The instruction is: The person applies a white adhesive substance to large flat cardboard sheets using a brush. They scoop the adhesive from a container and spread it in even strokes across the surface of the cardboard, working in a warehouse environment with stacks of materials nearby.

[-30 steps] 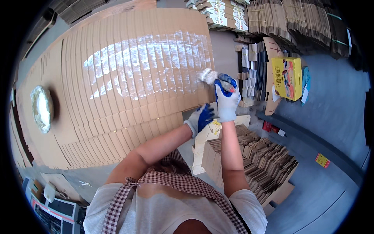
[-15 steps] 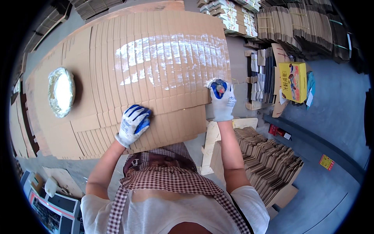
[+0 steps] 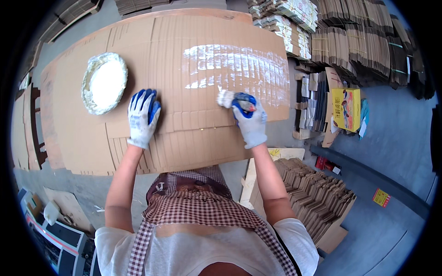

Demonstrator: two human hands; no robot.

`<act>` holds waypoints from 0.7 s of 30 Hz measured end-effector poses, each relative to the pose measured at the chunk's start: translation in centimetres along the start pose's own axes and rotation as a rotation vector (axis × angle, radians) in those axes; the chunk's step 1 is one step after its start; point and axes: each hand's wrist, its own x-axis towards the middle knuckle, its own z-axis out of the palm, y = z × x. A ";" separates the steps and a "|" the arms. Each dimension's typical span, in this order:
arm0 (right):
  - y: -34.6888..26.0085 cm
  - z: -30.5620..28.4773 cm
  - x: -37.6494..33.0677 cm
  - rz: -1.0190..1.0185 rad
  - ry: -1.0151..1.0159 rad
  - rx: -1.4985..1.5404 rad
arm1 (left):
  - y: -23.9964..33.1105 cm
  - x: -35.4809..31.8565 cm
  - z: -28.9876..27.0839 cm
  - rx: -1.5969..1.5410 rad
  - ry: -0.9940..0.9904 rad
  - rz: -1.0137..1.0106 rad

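A large corrugated cardboard sheet (image 3: 152,53) lies in front of me, with streaks of white paste (image 3: 216,57) over its right half. In my right hand (image 3: 249,118) is a brush (image 3: 224,98), its pale, paste-coated bristles pointing left just below the streaks. My left hand (image 3: 143,115) rests on the board with its fingers stretched out, holding nothing. Both hands wear white gloves with blue palms. Up and left of the left hand stands a round bowl (image 3: 87,102) with a crusted rim, filled with white paste (image 3: 108,82).
Stacked flat cartons (image 3: 294,184) stand at my lower right. A yellow box (image 3: 346,109) sits beyond the board's right edge, beside upright dark sheets (image 3: 318,101). Bundled cardboard (image 3: 350,43) is piled at the far right. A grey machine (image 3: 57,244) is at the lower left.
My right hand has moved left with the brush, from the board's right edge onto the board. The left hand has shifted toward the bowl, its fingers now straighter. The view has shifted slightly.
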 end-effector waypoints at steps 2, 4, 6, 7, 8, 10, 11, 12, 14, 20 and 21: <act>-0.5 2.2 0.1 -0.008 -0.109 0.084 | -1.2 0.7 0.2 0.057 0.016 0.001; 0.7 3.1 0.8 -0.054 -0.007 -0.212 | -2.8 0.5 1.3 0.080 0.042 -0.010; -0.7 2.6 1.5 -0.029 -0.022 -0.433 | -4.5 -0.3 2.3 0.123 0.062 -0.018; -1.7 2.1 1.6 0.054 0.003 -0.462 | -4.6 -0.5 2.4 0.117 0.067 -0.031; -2.0 2.2 1.4 0.054 0.019 -0.314 | -4.9 -0.7 2.4 0.088 0.063 -0.048; -3.6 3.2 0.8 -0.010 0.051 -0.176 | -5.2 -0.5 2.4 0.014 0.065 -0.066; -4.6 4.8 0.6 -0.080 0.062 -0.182 | -5.3 -0.6 2.6 0.012 0.078 -0.071; -4.5 6.2 0.8 -0.063 -0.017 -0.139 | -5.0 -0.4 2.9 0.006 0.080 -0.062; -5.8 8.5 1.2 -0.122 -0.109 -0.128 | -4.9 -0.2 2.7 0.004 0.088 -0.044; -5.7 8.2 2.2 -0.083 -0.024 -0.412 | -5.2 -0.3 2.2 -0.047 0.075 -0.077; -5.4 8.2 2.5 -0.013 -0.011 -0.236 | -5.1 -0.4 2.2 -0.047 0.062 -0.088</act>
